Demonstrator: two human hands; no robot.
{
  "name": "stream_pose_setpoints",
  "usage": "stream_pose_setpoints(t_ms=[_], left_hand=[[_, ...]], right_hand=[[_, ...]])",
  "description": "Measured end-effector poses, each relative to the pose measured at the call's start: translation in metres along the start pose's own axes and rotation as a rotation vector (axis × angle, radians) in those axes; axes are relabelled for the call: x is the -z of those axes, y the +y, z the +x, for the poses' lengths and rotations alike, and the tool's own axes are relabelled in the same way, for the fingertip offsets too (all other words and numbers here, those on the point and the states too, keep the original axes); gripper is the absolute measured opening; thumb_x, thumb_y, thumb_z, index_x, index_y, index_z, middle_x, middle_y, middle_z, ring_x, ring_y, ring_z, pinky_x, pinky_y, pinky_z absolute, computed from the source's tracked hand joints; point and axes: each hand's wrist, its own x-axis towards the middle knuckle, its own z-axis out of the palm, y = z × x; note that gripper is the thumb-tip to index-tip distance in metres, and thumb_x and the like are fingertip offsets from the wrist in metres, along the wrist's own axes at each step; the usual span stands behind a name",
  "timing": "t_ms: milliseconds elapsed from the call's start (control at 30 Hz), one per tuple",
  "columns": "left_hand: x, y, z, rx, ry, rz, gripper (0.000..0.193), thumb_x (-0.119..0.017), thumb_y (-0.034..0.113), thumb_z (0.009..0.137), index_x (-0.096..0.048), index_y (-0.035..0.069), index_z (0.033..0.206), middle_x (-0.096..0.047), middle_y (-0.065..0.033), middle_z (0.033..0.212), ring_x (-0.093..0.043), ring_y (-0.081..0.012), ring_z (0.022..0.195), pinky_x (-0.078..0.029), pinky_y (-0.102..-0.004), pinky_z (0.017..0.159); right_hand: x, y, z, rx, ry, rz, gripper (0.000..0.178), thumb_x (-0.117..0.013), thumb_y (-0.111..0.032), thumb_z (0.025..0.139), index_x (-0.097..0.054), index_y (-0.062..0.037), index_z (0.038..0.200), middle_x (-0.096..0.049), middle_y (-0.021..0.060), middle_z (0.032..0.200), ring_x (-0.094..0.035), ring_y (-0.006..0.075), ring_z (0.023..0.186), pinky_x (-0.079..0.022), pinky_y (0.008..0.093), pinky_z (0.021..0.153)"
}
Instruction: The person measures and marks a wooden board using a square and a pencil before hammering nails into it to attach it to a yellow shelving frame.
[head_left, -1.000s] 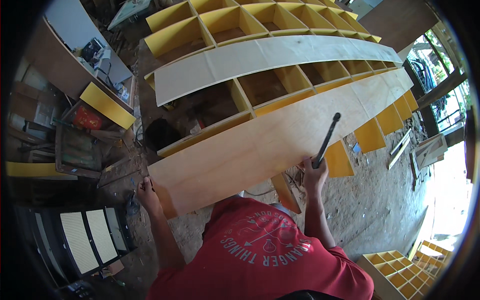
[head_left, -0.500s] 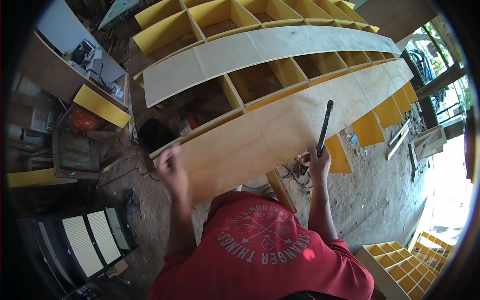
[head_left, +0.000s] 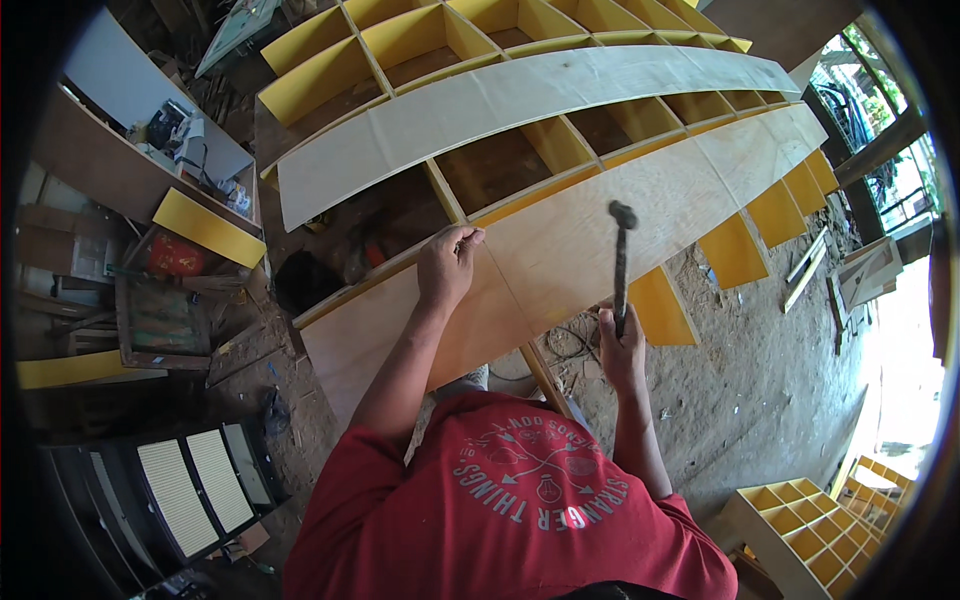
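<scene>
My right hand (head_left: 624, 348) grips the handle of a hammer (head_left: 621, 265), its dark head raised over a long plywood panel (head_left: 580, 245). The panel lies across a yellow-sided wooden grid frame (head_left: 560, 145) and has a thin line running across it. Close to that line, at the panel's far edge, my left hand (head_left: 448, 262) is closed in a pinch. Whatever is between its fingertips is too small to make out. Farther off, a second pale panel strip (head_left: 500, 98) rests on the same frame.
Left of the frame stand a yellow board (head_left: 208, 228), a red round container (head_left: 175, 252) and an open cabinet (head_left: 150, 160). A black bag-like thing (head_left: 305, 283) sits by the frame's left end. Offcuts (head_left: 803, 270) litter the floor at right, with another yellow grid (head_left: 805, 525) beyond.
My left hand has moved right and away from me to the panel's far edge near the line. The hammer has swung leftward, its head now showing clearly.
</scene>
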Motion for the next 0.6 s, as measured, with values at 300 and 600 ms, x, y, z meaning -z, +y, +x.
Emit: stream_pose_setpoints(t_ms=[300, 600], left_hand=[[-0.004, -0.001, -0.002, -0.034, 0.022, 0.08, 0.02, -0.073, 0.021, 0.103, -0.077, 0.002, 0.099, -0.079, -0.0123, 0.091, -0.076, -0.0307, 0.083, -0.058, -0.0411, 0.074], [-0.003, -0.001, -0.003, 0.018, -0.017, 0.071, 0.02, -0.071, 0.024, 0.103, -0.078, 0.006, 0.101, -0.078, -0.0153, 0.096, -0.075, -0.0363, 0.088, -0.058, -0.0443, 0.075]], right_hand=[[-0.017, -0.088, 0.001, 0.29, -0.209, -0.422, 0.037, -0.066, -0.032, 0.109, -0.068, -0.0048, 0.135, -0.059, 0.0066, 0.076, -0.056, 0.0174, 0.068, -0.047, 0.0357, 0.067], [-0.034, -0.106, 0.011, 0.387, -0.296, -0.61, 0.037, -0.067, -0.031, 0.107, -0.066, -0.0043, 0.133, -0.075, 0.0233, 0.093, -0.075, 0.0431, 0.087, -0.057, 0.0507, 0.075]])
